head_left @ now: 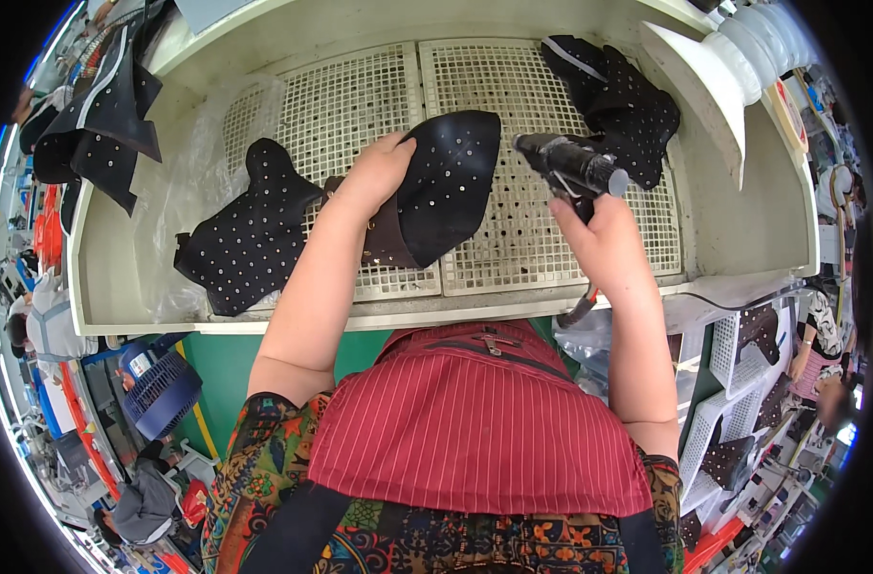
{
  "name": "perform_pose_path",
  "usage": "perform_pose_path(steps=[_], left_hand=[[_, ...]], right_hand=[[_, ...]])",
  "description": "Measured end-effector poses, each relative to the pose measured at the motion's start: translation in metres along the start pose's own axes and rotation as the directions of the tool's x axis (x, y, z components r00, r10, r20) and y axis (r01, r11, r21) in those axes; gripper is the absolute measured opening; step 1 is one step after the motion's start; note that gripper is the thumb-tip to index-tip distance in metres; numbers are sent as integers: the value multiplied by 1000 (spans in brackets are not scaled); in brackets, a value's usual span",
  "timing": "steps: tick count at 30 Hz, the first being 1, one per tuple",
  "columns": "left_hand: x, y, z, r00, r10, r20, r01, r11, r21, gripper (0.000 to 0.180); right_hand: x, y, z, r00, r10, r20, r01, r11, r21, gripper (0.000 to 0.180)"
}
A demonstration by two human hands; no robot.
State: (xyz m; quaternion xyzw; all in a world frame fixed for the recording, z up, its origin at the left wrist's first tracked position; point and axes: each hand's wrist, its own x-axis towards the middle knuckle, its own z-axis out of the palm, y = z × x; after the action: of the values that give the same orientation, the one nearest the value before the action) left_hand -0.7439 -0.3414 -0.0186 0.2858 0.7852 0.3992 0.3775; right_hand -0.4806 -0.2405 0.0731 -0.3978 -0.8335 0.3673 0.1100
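Note:
In my left hand is the edge of a black boot-upper piece dotted with silver studs, its fingers closed behind the edge and partly hidden. A brown strip shows along the near side of that piece. My right hand is wrapped round a black spray gun, whose nozzle end points left toward the piece, with a gap between them. Left of my left hand, another studded black piece lies on the grid. A further studded piece rests at the back right.
A pale tray with raised walls and grid panels surrounds the work. Clear plastic film lies at its left. A white funnel hood overhangs the right side. More studded pieces hang over the left wall; a blue fan stands below.

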Motion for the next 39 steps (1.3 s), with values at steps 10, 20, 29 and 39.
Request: perform_pose_path(steps=[10, 20, 29, 39], left_hand=[[-11, 8, 5, 991, 132, 16, -133, 980, 148, 39], [-42, 10, 17, 985, 173, -3, -166, 947, 276, 39], [-53, 2, 26, 981, 180, -74, -170, 977, 131, 40], [-65, 7, 31, 983, 149, -109, -140, 986, 89, 39]], right_hand=[[-2, 0, -9, 1000, -21, -7, 21, 999, 25, 33], [-42, 2, -15, 982, -21, 188, 34, 997, -68, 30], [-28, 2, -8, 979, -15, 204, 37, 994, -102, 33], [-38, 19, -14, 961, -76, 266, 92, 995, -48, 33]])
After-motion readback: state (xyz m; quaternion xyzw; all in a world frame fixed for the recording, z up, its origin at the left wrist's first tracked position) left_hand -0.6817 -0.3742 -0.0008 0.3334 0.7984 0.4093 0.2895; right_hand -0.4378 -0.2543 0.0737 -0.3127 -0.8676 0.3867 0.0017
